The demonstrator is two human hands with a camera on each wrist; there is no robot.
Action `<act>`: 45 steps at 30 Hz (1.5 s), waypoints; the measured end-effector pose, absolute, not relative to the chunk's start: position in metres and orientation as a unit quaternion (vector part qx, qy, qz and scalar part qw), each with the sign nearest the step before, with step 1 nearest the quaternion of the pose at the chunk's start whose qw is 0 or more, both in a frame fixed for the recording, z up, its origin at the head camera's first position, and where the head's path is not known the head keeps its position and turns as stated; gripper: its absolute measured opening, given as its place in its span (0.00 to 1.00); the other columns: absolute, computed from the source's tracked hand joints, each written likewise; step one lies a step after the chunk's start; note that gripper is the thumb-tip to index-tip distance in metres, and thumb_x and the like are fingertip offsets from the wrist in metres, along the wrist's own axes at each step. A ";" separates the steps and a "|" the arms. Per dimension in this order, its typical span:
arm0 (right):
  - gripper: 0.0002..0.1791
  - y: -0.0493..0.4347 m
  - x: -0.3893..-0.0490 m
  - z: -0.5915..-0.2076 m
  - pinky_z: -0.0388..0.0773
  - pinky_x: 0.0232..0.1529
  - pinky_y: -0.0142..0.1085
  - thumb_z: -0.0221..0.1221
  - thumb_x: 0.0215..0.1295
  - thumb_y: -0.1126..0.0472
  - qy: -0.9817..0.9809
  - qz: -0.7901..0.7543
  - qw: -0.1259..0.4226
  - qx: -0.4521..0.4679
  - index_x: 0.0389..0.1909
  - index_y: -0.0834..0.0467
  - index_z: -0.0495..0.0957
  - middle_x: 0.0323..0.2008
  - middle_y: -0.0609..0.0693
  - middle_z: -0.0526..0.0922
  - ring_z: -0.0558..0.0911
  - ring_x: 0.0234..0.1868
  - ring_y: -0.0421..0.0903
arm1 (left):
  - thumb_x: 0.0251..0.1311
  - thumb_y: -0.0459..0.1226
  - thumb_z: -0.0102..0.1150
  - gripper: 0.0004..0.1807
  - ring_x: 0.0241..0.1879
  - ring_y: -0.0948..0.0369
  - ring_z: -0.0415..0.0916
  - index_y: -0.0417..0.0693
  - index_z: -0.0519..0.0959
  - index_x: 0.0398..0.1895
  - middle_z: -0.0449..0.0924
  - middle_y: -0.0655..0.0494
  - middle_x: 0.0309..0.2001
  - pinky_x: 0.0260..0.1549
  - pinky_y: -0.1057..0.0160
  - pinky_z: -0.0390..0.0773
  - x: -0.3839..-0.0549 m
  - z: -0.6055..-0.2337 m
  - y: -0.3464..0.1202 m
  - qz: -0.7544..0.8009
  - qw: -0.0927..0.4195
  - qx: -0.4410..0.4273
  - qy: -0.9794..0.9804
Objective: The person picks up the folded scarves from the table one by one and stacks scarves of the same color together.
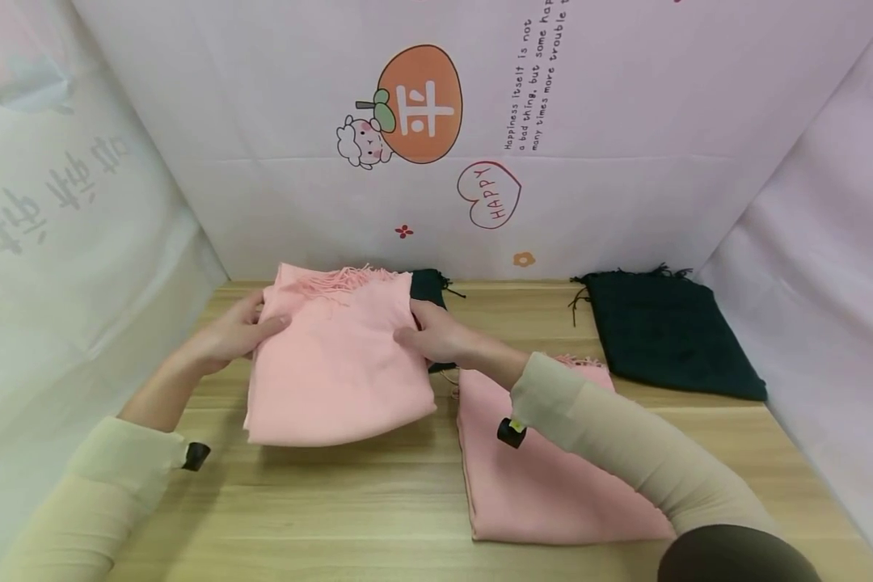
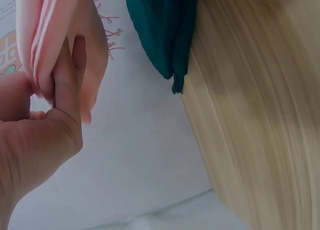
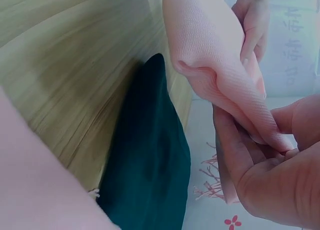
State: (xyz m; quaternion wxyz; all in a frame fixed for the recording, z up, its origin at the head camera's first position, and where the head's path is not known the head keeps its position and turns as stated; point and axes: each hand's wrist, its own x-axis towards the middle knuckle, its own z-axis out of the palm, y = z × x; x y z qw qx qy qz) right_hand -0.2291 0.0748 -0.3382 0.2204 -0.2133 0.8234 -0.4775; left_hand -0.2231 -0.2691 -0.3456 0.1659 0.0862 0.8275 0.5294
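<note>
A folded pink scarf [image 1: 342, 364] with a fringe at its far end is held up by both hands over the table. My left hand [image 1: 243, 327] pinches its left edge, thumb on top and fingers beneath; the left wrist view shows the folded layers of the pink scarf [image 2: 55, 24] between thumb and fingers. On the opposite edge, my right hand [image 1: 436, 331] grips the cloth the same way, seen close in the right wrist view with the pink scarf [image 3: 220, 64]. Below and behind it lies a dark green folded scarf [image 3: 150, 155], mostly hidden in the head view.
A second pink folded scarf [image 1: 546, 485] lies on the wooden table [image 1: 320, 517] under my right forearm. Another dark green folded scarf [image 1: 672, 335] with fringe sits at the back right. White printed cloth walls [image 1: 276, 186] enclose the table at the back and sides.
</note>
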 end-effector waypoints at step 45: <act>0.23 0.136 -0.221 -0.345 0.83 0.31 0.42 0.50 0.80 0.62 0.808 -0.495 0.246 -0.203 0.71 0.60 0.62 0.50 0.60 0.79 0.83 0.36 0.48 | 0.80 0.36 0.46 0.33 0.33 0.52 0.87 0.39 0.45 0.79 0.83 0.39 0.40 0.32 0.52 0.87 -0.220 -0.347 -0.217 0.558 0.203 0.124 0.795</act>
